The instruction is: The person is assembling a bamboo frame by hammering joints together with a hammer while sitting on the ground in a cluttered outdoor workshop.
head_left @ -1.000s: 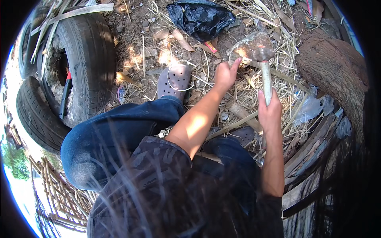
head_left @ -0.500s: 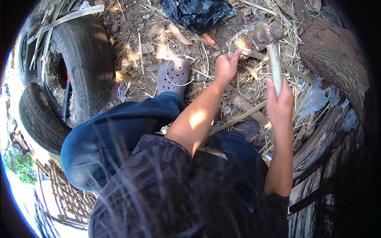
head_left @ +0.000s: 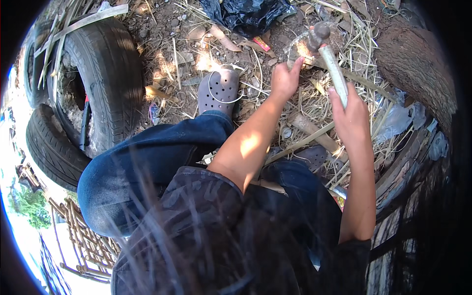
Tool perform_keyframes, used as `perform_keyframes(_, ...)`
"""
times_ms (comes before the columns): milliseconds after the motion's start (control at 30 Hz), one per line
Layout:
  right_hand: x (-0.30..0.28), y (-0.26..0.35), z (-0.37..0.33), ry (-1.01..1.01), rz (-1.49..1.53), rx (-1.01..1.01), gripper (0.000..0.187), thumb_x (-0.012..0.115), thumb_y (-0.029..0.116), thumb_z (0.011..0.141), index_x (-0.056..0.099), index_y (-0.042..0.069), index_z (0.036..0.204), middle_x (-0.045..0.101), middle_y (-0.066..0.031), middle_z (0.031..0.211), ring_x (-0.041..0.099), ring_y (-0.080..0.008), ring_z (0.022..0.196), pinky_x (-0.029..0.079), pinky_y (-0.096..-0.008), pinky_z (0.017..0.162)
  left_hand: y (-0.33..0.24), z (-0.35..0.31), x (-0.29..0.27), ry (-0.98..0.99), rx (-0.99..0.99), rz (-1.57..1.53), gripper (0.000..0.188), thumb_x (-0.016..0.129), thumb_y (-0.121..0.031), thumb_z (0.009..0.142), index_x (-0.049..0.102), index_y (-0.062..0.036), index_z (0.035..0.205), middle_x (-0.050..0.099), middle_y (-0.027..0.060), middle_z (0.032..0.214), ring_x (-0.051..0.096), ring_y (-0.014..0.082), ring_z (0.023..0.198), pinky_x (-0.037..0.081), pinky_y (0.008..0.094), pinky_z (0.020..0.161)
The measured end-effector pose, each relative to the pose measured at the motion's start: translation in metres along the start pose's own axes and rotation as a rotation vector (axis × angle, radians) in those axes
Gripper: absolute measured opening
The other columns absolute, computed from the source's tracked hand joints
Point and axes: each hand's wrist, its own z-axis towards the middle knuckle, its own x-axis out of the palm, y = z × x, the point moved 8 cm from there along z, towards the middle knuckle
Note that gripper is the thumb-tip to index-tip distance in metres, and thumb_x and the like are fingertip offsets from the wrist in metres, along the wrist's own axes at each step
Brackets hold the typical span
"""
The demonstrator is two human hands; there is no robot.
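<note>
My right hand (head_left: 351, 114) is closed around the pale handle of a hammer (head_left: 334, 70). The hammer's dark head points away from me and hangs over or rests on a sunlit stone-like block (head_left: 301, 48); I cannot tell if they touch. Just left of it, my left hand (head_left: 286, 81) is closed with its thumb up, pinching the end of a flat bamboo strip (head_left: 364, 87). That strip slants right across the straw, passing beyond the hammer handle. What the left fingers cover is hidden.
Old tyres (head_left: 105, 73) stand at the left, with a black-and-red tool (head_left: 85, 123) inside. A black plastic bag (head_left: 246, 14) lies ahead. To the right are a thick log (head_left: 413, 64) and clear plastic scraps (head_left: 398, 120). A grey clog (head_left: 219, 91) is on my foot.
The hammer head has moved down and to the left, and the handle leans more to the left. My right hand has shifted slightly right and nearer. The left hand stays almost in place.
</note>
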Motion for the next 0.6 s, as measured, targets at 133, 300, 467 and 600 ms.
perform_keyframes(133,0.011,-0.004,-0.002,-0.044,-0.01,-0.027,0.036,0.056,0.031,0.095,0.057,-0.001,0.111,0.065,-0.0303,0.082,0.066,-0.0463,0.081,0.05,-0.0516,0.07,-0.007,-0.007,-0.009,0.044,-0.084,0.012,0.068,0.062,-0.056,0.088,0.067,0.012,0.081,0.065,0.0332,0.08,0.066,0.0463,0.083,0.05,0.0496,0.079)
perform_keyframes(300,0.007,0.007,-0.004,0.026,0.009,0.012,0.039,0.056,0.031,0.095,0.056,-0.002,0.115,0.066,-0.0302,0.085,0.065,-0.0476,0.084,0.05,-0.0528,0.073,-0.006,-0.005,-0.011,-0.005,0.013,0.032,0.067,0.062,-0.057,0.088,0.069,0.0097,0.082,0.065,0.032,0.078,0.067,0.046,0.082,0.051,0.049,0.078)
perform_keyframes(467,0.007,-0.009,0.001,-0.034,-0.145,-0.014,0.039,0.056,0.032,0.095,0.058,-0.002,0.115,0.066,-0.0293,0.082,0.066,-0.0464,0.082,0.05,-0.0509,0.071,-0.002,-0.005,0.005,0.085,-0.059,0.009,0.066,0.062,-0.056,0.088,0.068,0.0098,0.081,0.066,0.0311,0.078,0.067,0.0451,0.081,0.051,0.0488,0.078)
perform_keyframes(600,0.006,-0.007,-0.008,-0.017,0.059,0.034,0.04,0.056,0.033,0.095,0.058,-0.001,0.115,0.066,-0.0303,0.082,0.066,-0.0459,0.082,0.051,-0.0514,0.072,0.002,-0.005,0.001,0.068,-0.013,-0.053,0.066,0.063,-0.054,0.088,0.067,0.0111,0.081,0.066,0.0319,0.078,0.067,0.0449,0.082,0.051,0.0483,0.078)
